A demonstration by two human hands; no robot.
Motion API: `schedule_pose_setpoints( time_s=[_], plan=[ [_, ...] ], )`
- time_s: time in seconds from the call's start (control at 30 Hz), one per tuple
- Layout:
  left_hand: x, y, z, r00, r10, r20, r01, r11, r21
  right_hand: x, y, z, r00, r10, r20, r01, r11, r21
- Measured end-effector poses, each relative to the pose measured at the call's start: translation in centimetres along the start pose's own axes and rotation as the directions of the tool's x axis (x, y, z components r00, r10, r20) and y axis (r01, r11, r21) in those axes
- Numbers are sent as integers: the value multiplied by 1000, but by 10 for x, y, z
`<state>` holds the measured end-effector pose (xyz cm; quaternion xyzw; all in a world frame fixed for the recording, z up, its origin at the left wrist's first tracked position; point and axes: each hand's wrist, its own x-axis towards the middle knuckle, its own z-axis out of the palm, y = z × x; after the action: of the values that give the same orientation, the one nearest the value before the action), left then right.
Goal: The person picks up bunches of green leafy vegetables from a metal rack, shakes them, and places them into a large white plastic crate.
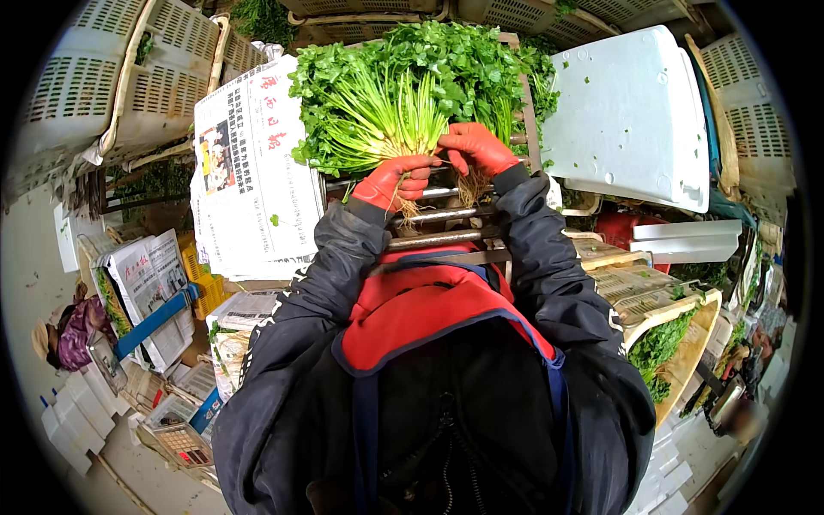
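Note:
A leafy bunch of green herbs with pale stems (412, 112) lies on a metal rack (444, 212), its root ends towards me. My left hand (396, 182), in a red rubber glove, is closed around roots at the base of the bunch; thin roots hang below it. At the right side of the stem base is my right hand (477, 149), also gloved in red, its thumb and fingers pinching near the stems. Brown roots (473, 187) dangle under it. The two hands nearly touch at the fingertips. More leafy greens (476, 64) lie behind and beside the bunch.
A stack of newspapers (257, 212) lies left of the greens. A white foam lid or box (618, 116) stands at the right. Plastic crates (167, 84) line the back. A yellow crate (206, 283), a calculator (187, 444) and more greens (663, 347) are nearby. Part of a person (740, 418) shows lower right.

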<state>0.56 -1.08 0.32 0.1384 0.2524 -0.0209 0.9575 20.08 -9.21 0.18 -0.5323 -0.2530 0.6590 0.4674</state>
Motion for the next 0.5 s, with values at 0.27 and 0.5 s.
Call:
schedule_pose_setpoints(
  time_s=[0.27, 0.5],
  plan=[
    [0, -15, -13, 905, 395, 160, -346, 900, -265, -6, -37, -62, 963, -156, -220, 209, 948, 239],
    [9, -17, -7, 918, 395, 7, -388, 905, -173, -16, -28, -40, 869, -258, -422, 418, 840, 347]
  ],
)
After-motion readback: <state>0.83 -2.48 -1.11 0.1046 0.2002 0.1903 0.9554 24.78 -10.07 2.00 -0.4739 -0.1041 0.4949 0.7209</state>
